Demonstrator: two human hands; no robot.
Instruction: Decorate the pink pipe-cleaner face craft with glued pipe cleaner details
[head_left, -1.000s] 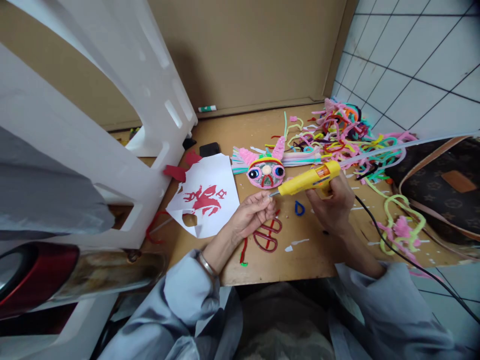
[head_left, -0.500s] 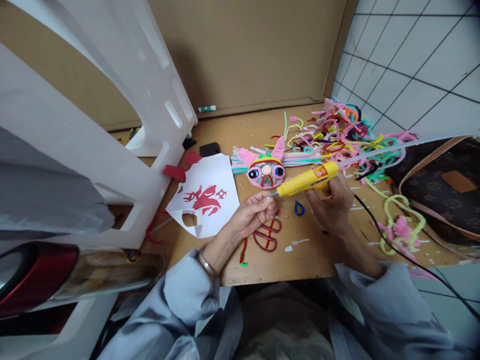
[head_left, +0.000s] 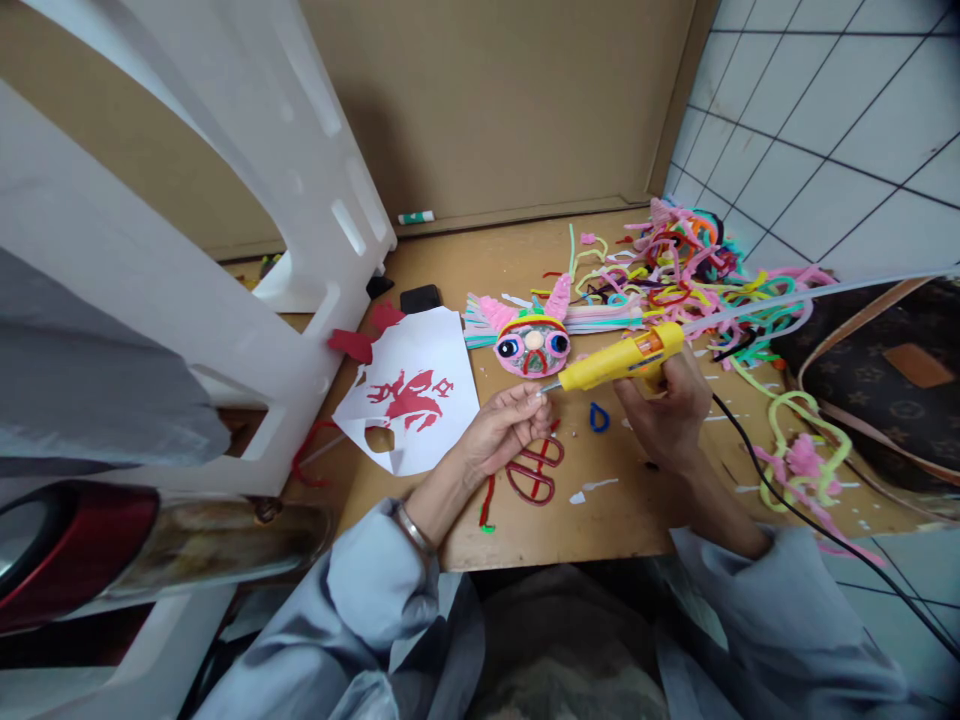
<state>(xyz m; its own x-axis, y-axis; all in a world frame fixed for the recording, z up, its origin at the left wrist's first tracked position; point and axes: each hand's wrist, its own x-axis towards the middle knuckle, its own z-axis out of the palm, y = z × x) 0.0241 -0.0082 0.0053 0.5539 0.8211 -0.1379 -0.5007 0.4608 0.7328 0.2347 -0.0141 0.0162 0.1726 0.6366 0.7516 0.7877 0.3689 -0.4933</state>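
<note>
My right hand (head_left: 666,408) is wrapped round the handle of a yellow glue gun (head_left: 619,360), which has a long clear glue stick (head_left: 780,297) in its back. The nozzle points left at the fingertips of my left hand (head_left: 511,425). Those fingers are pinched together; whatever they hold is too small to make out. Just beyond them lies a pink-eared animal head of pipe cleaners (head_left: 532,342) with big blue eyes. Below my left hand are red-handled scissors (head_left: 534,480), partly covered, and a short red piece with a green end (head_left: 487,505). A blue loop (head_left: 598,417) lies under the gun.
White paper with red cut-outs (head_left: 420,400) lies on the left. A heap of coloured pipe cleaners (head_left: 690,260) fills the back right, by a brown handbag (head_left: 892,370). A black cord (head_left: 795,483) trails right. White shelving (head_left: 315,200) and a red-lidded bottle (head_left: 150,545) border the left.
The glue gun and my right hand have shifted very slightly right, its nozzle drawing a little away from my left fingertips. My left hand stays in place.
</note>
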